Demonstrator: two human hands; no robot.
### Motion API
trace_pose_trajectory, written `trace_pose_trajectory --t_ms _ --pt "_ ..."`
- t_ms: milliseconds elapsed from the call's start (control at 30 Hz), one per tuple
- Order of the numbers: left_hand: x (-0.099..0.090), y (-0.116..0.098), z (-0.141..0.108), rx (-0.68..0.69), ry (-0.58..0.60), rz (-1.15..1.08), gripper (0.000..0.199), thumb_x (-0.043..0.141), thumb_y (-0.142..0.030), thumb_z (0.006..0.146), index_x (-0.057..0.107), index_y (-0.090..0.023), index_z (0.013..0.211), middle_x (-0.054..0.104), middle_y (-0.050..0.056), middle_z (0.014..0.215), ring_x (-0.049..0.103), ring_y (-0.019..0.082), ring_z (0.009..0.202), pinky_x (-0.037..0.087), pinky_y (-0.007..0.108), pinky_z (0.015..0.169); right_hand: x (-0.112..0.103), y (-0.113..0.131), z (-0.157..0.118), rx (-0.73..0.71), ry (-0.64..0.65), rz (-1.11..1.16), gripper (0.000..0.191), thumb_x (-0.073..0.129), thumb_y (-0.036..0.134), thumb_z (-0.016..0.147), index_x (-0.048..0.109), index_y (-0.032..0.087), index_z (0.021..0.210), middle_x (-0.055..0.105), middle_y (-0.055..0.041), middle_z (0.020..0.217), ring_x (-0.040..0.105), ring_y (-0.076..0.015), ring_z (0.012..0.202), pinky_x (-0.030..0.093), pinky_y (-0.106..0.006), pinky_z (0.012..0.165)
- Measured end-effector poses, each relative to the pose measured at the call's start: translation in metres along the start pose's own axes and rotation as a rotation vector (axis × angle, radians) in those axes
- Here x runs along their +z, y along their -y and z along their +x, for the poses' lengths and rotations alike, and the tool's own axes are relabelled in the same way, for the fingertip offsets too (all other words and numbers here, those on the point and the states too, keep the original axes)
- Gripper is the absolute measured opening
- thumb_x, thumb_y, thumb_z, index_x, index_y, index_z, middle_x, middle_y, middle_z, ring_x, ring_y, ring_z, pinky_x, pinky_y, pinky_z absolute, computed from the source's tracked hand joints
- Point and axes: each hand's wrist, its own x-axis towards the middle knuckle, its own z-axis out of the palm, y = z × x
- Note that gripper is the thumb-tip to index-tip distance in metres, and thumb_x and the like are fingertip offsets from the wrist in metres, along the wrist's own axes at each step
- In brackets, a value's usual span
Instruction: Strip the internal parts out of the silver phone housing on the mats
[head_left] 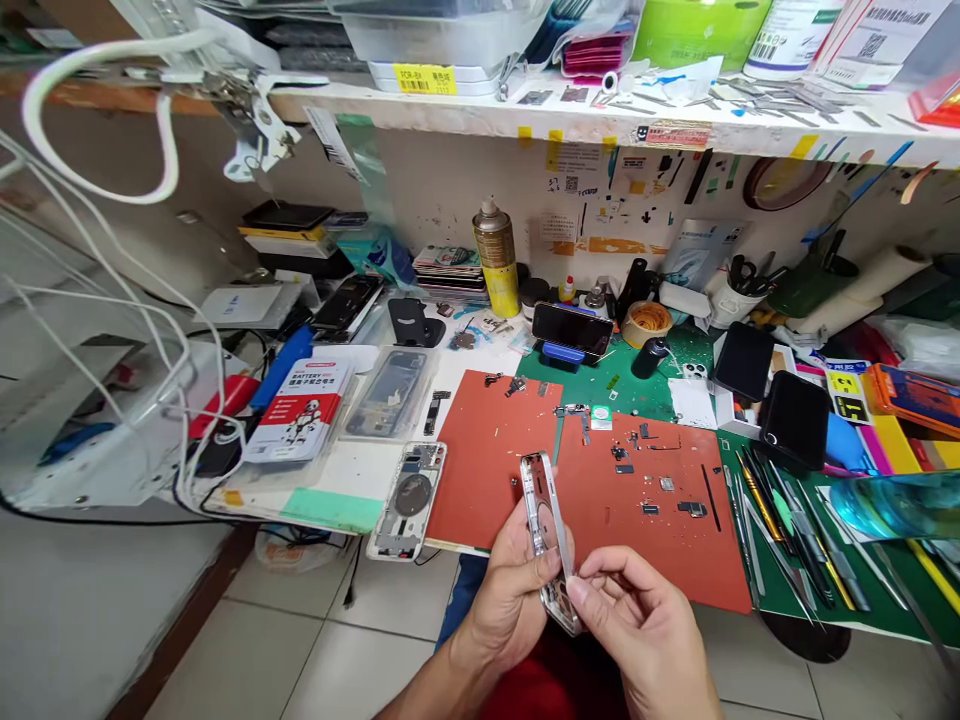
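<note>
Left hand [510, 600] clamps a silver metal phone frame [545, 520] by its edges above an orange-red silicone mat [487, 460]; right hand [641, 625] curls at the frame's lower end, grip unclear. Edge hold keeps it steady.

We are in a phone repair workshop: a crowded bench carries red silicone mats [660, 565] dotted with tiny phone parts [652, 480], a stripped phone housing [411, 500] at the near left, tweezers and screwdrivers [787, 530] at the right, and a spray can [496, 258] under a cluttered shelf [480, 110] at the far side.
</note>
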Motion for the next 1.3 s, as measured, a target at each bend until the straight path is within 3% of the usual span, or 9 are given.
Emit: trace_pose_trajectory --t_ms 200,333,600,833,933,1067,1200,1300 --pt "-0.003 0.002 0.001 -0.005 0.042 -0.046 0.075 0.092 -0.016 0.075 0.060 -0.024 0.142 0.059 -0.004 0.077 0.053 0.011 0.069 0.044 0.023 0.063 -0.003 0.006 -0.001 0.028 0.082 0.069 0.034 0.102 0.038 0.068 0.080 0.019 0.085 0.074 -0.0048 0.081 0.065 -0.0130 0.072 0.055 -0.023 0.068" --pt "-0.001 0.002 0.001 -0.006 0.052 -0.037 0.079 0.091 -0.016 0.076 0.057 -0.023 0.147 0.059 -0.003 0.077 0.053 0.012 0.071 0.044 0.023 0.064 -0.003 0.006 0.000 0.033 0.073 0.063 0.032 0.099 0.041 0.073 0.079 0.018 0.085 0.067 -0.0008 0.073 0.059 -0.0112 0.066 0.052 -0.021 0.064" --pt "0.001 0.001 -0.002 0.003 0.039 -0.039 0.063 0.091 -0.015 0.075 0.065 -0.023 0.132 0.058 -0.003 0.077 0.053 0.011 0.069 0.045 0.022 0.064 -0.001 0.009 -0.003 0.031 0.080 0.065 0.033 0.100 0.038 0.072 0.079 0.018 0.086 0.069 -0.0020 0.075 0.061 -0.0125 0.068 0.053 -0.024 0.066" --pt "-0.002 0.003 0.001 -0.034 0.065 -0.126 0.088 0.094 -0.015 0.071 0.056 -0.021 0.150 0.058 -0.003 0.079 0.051 0.010 0.067 0.043 0.021 0.062 0.002 0.003 -0.005 0.019 0.050 0.030 0.033 0.099 0.041 0.072 0.079 0.019 0.086 0.069 -0.0019 0.073 0.061 -0.0125 0.067 0.054 -0.023 0.066" --pt "-0.002 0.003 0.001 -0.043 0.074 -0.132 0.090 0.094 -0.015 0.071 0.055 -0.022 0.152 0.058 -0.003 0.080 0.051 0.010 0.068 0.043 0.022 0.063 0.000 0.000 -0.005 0.023 0.053 0.019 0.030 0.097 0.041 0.076 0.079 0.019 0.087 0.069 -0.0018 0.073 0.062 -0.0124 0.067 0.054 -0.023 0.067" --pt "0.000 -0.001 -0.001 -0.040 0.053 -0.072 0.077 0.093 -0.016 0.073 0.061 -0.023 0.142 0.058 -0.003 0.077 0.052 0.011 0.068 0.044 0.022 0.064 -0.003 0.003 -0.005 0.044 0.060 0.028 0.027 0.097 0.038 0.078 0.079 0.020 0.088 0.071 -0.0018 0.076 0.063 -0.0121 0.070 0.055 -0.022 0.069" --pt "0.004 -0.006 -0.003 -0.030 0.020 -0.004 0.041 0.094 -0.017 0.073 0.069 -0.020 0.106 0.056 -0.003 0.077 0.052 0.011 0.069 0.042 0.021 0.063 -0.001 0.007 -0.005 0.035 0.033 0.053 0.030 0.099 0.038 0.073 0.080 0.018 0.086 0.071 -0.0026 0.076 0.063 -0.0120 0.068 0.055 -0.022 0.067" --pt "0.009 -0.009 -0.004 -0.022 -0.009 0.016 0.038 0.094 -0.016 0.072 0.067 -0.020 0.098 0.054 -0.004 0.077 0.050 0.010 0.068 0.041 0.021 0.061 0.000 0.009 -0.005 0.034 0.032 0.062 0.030 0.099 0.038 0.074 0.080 0.019 0.086 0.069 -0.0017 0.073 0.061 -0.0116 0.067 0.054 -0.022 0.065"
